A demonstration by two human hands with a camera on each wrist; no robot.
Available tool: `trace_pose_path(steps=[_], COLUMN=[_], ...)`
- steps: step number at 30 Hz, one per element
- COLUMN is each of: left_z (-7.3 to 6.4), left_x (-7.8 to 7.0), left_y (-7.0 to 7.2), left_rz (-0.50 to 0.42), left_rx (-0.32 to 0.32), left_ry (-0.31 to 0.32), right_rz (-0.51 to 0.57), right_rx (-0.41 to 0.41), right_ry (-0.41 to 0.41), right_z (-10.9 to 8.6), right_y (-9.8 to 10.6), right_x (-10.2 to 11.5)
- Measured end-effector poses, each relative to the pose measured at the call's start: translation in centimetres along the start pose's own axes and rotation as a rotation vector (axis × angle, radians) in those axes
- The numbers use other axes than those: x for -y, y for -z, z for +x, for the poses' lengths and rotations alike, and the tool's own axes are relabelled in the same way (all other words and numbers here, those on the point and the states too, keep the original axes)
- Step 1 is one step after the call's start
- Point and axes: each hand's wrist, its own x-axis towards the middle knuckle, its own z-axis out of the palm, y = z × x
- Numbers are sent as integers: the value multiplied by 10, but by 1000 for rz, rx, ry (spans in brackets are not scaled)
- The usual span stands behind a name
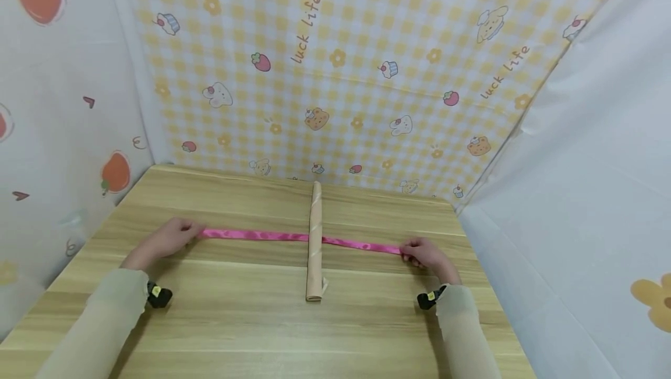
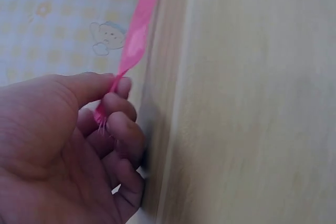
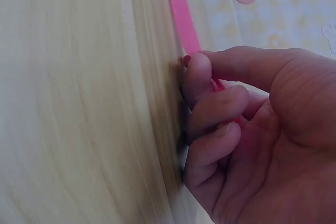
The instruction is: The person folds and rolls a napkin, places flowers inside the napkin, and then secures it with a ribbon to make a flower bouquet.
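Note:
A pink satin ribbon [image 1: 251, 234] stretches sideways across the table, both its ends held. Its left end is pinched between thumb and fingers of my left hand [image 1: 173, 237], and frayed threads stick out below the grip in the left wrist view. At the other end, my right hand [image 1: 423, 252] pinches the ribbon [image 3: 181, 11] between thumb and forefinger, the other fingers curled. A tan, flattened roll [image 1: 315, 262] with pale diagonal lines lies lengthwise over the ribbon's middle, hiding a short stretch. Its material is unclear. A small loose flap shows at its near right side.
The wooden table [image 1: 251, 332] ends at a yellow-checked printed cloth [image 1: 335, 88] behind. A white printed sheet [image 1: 68, 105] stands along the left, and another white sheet [image 1: 592, 163] along the right. Black wrist cameras sit below both hands.

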Motion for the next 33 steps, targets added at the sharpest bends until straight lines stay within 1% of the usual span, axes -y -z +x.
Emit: trace_pose_path(steps=[4,5,6,8,10,12,13,16,19,24,28,33], left_z=[-6,-7,-8,-10,-10,-9,-7,-1,10,25,33,43], left_x=[3,3,4,3,-2,-12,-18,-38,-58,-92,-117,-145], left_y=[3,4,5,7,12,17,20,29,36,48,49,41], left_rz=[-24,-33,-48,-54,-66,-80,-70,-107,-137,-186,-240,-304], left_rx=[-1,1,6,8,12,4,-7,-25,-45,-82,-90,-99], left_ry=[-22,-17,-7,10,35,38,31,-5,-45,-109,-179,-249], right_rz=[-11,-17,-1,29,70,115,122,135,137,166,195,182], right_rx=[-49,-65,-75,-98,-122,-146,-164,-204,-228,-232,-204,-165], right_ry=[-21,-23,-24,6,48,105,130,184,219,276,333,381], right_z=[-4,-6,-8,-12,-13,-13,-13,-11,-12,-13,-12,-11], right_y=[4,5,6,7,9,12,14,19,24,28,24,16], right_x=[-3,-4,-4,-2,3,10,14,30,50,86,113,149])
